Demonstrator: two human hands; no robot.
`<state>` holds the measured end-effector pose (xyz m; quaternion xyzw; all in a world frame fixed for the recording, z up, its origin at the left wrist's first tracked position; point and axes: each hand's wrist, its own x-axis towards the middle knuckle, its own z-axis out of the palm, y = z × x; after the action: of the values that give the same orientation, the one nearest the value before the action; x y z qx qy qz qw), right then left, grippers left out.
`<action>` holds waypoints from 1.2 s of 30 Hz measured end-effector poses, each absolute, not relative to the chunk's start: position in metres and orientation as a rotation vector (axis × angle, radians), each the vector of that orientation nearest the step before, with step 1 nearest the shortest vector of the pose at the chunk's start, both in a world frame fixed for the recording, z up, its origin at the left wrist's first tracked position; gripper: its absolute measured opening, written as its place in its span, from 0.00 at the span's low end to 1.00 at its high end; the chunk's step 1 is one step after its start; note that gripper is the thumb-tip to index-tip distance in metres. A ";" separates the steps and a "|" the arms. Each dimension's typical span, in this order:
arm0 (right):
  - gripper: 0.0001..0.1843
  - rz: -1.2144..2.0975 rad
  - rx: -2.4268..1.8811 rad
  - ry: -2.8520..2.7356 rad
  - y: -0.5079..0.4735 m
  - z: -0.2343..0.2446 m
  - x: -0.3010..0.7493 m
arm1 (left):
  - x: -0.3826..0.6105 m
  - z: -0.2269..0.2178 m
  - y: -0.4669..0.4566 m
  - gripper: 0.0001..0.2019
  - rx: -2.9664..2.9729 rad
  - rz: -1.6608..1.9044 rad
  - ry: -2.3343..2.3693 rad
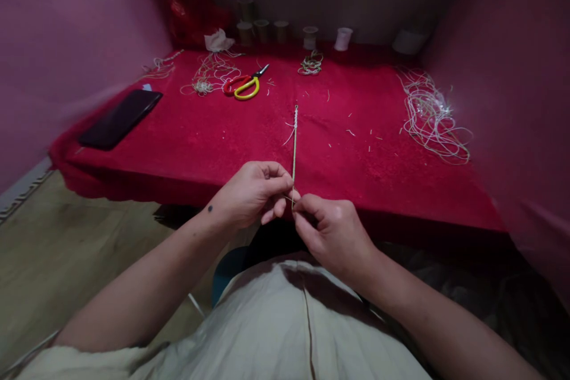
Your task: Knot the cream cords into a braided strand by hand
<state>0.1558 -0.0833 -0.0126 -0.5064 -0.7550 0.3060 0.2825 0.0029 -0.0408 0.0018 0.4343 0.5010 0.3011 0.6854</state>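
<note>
A thin pale green cord (294,151) runs straight from the middle of the red-covered table toward me. Its far part is a knotted white braid (295,117) ending in a small loop, with loose white thread ends beside it. At the table's front edge my left hand (262,190) pinches the cord between thumb and forefinger, its other fingers curled below. Close to its right, my right hand (327,222) is closed in a pinch on the near end of the cord. Exactly how the strands cross between the fingertips is too small to make out.
Red-and-yellow scissors (247,86) lie beyond the cord, near a thread tangle (205,80). A dark phone (120,119) rests at left. More loose thread (431,116) is heaped at right. Several spools, one white spool (343,39) among them, line the back. Thread scraps dot the red cloth (249,136).
</note>
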 end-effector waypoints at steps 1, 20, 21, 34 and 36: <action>0.10 0.834 -1.349 -2.024 -0.086 -0.016 0.154 | 0.004 0.001 -0.041 0.07 0.940 0.686 1.103; 0.03 1.907 -1.169 -1.225 -0.043 -0.002 0.159 | 0.002 0.004 -0.043 0.10 0.943 0.661 1.091; 0.02 1.924 -1.160 -1.239 -0.041 -0.003 0.158 | 0.001 0.004 -0.043 0.10 0.956 0.662 1.095; 0.10 1.863 -1.350 -1.319 -0.032 0.004 0.151 | -0.004 0.009 -0.047 0.06 1.063 0.645 1.198; 0.10 1.833 -1.354 -1.363 -0.030 0.004 0.150 | -0.004 0.007 -0.048 0.05 1.086 0.672 1.189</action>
<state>0.1500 -0.0302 0.0038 -0.4949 -0.4983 0.6699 0.2409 -0.0036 -0.0477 0.0073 0.4766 0.5218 0.2949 0.6431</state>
